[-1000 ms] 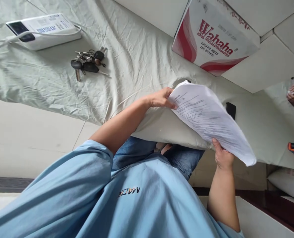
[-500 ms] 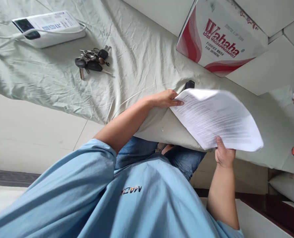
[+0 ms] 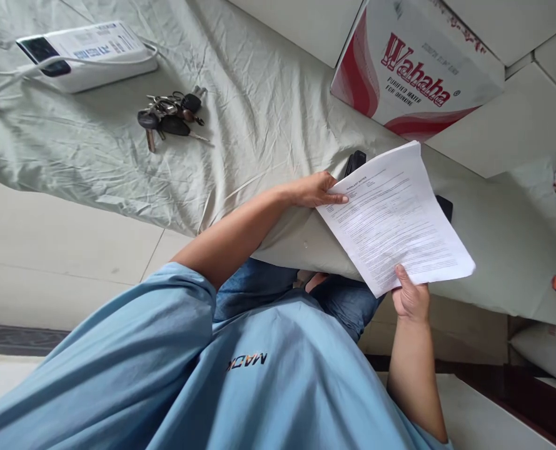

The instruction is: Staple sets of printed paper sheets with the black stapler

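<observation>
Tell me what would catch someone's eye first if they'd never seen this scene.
Most striking is the stack of printed papers at centre right, held over the cloth-covered table's edge by both hands: the left hand pinches its near top corner and the right hand grips its lower edge. Next comes the red-and-white Wahaha box at the upper right, then the bunch of keys lying on the wrinkled cloth beside a white device at the upper left.

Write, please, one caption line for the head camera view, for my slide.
Both hands, left hand and right hand, hold printed papers over a wrinkled bedsheet, keys nearby.
</observation>
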Demonstrator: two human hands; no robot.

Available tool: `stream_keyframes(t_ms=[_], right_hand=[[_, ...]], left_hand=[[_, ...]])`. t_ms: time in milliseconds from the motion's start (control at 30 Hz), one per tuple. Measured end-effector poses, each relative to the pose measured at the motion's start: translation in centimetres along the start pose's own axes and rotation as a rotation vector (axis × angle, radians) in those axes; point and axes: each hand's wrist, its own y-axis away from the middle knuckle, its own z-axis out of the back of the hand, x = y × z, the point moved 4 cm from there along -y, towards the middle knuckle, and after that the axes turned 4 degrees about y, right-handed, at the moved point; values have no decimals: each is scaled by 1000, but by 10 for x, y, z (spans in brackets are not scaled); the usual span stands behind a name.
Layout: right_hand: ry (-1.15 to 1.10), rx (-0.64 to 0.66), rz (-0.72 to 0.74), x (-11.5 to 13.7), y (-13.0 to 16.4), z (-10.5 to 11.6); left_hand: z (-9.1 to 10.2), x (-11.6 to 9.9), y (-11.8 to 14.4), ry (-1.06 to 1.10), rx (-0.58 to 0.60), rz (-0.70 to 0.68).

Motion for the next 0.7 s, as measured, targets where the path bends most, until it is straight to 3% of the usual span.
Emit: stream_keyframes(t_ms=[100,300,433,533,633,700], right_hand=[[3,-20,-69,-4,-2,3],[41,-144,-124,2,-32,37],[236,9,-116,23,-60,54],[386,231,-75,46,-74,38],[433,419,-6,68,-80,0],[434,462,107,84,-83,-27]], left_hand=[[-4,0,0,-83,140,89],[-5,-16,3,-216,200,188],[-11,-26,7,-292,324,211],[-13,-30,8,-316,351,200],[-15,-30,8,-311,367,176],[-16,-30,9,-320,367,170]])
